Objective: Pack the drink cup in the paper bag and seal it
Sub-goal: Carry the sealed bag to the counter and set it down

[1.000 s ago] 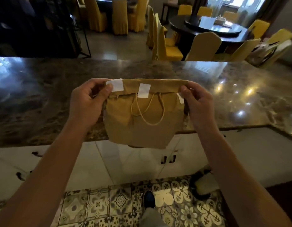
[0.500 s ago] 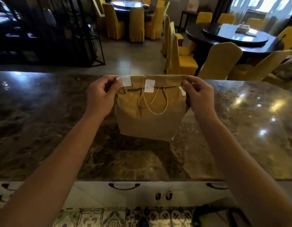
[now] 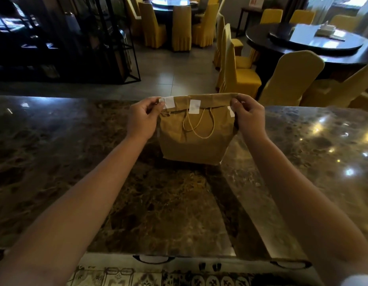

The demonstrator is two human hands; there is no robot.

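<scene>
Paper bag (image 3: pixel 196 139) upright on the tabletop (image 3: pixel 75 162), top folded over and taped. My left hand (image 3: pixel 143 118) and right hand (image 3: pixel 249 117) pinch the fold's two ends. Cup unseen.

A dark, glossy marble counter (image 3: pixel 96 172) carries a folded-top brown paper bag (image 3: pixel 195 145) standing toward its far edge

Restaurant dining hall, seen from behind a service counter. Polished brown marble countertop (image 3: pixel 75 151) in the foreground. Beyond it, round dark banquet tables (image 3: pixel 315 46) ringed by chairs in yellow fabric covers (image 3: pixel 290 77). Grey tiled floor (image 3: pixel 168 75); black metal shelving (image 3: pixel 75 38) at left.
</scene>
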